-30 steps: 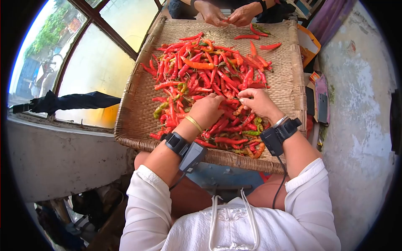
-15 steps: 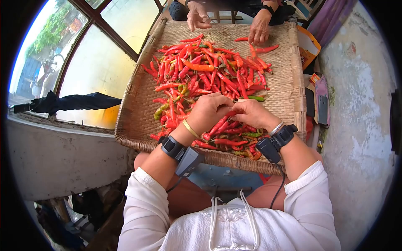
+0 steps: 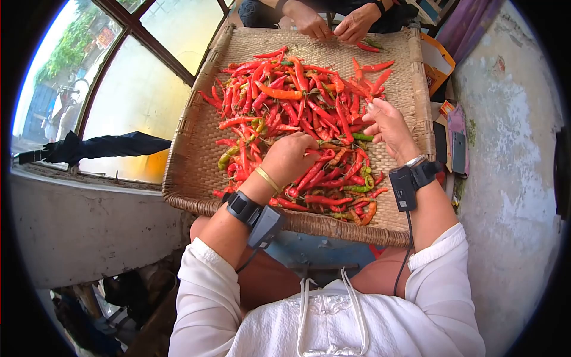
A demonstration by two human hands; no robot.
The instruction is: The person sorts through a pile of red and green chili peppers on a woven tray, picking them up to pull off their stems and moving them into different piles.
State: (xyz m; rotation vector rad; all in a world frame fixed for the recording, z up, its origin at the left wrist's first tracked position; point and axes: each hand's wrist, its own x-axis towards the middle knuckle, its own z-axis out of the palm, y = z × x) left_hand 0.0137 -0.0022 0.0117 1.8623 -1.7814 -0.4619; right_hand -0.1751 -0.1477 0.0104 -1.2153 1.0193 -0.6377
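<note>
My left hand (image 3: 291,157) is over the near pile, its fingers curled shut. A red chili pepper (image 3: 325,156) shows at its fingertips and appears to be held there; the palm side is hidden. To the right, my right hand (image 3: 389,128) is raised beside the far pile, fingers partly bent and apart, with nothing plainly in them. Its fingertips are close to a red chili (image 3: 380,82). Red chilies (image 3: 285,92) with a few orange and green ones are heaped in the middle of a woven tray (image 3: 404,178). Nearer me lies a smaller heap (image 3: 333,193).
Across the tray, another person's hands (image 3: 333,25) meet over its far edge. A folded dark umbrella (image 3: 113,144) lies on the window ledge at left. A phone (image 3: 458,153) and a yellow-edged box (image 3: 437,62) are at right, by the wall (image 3: 511,137).
My hands have parted: the right moved up and right toward the far chilies, while the left stayed over the near heap. The other person's hands came together at the far edge.
</note>
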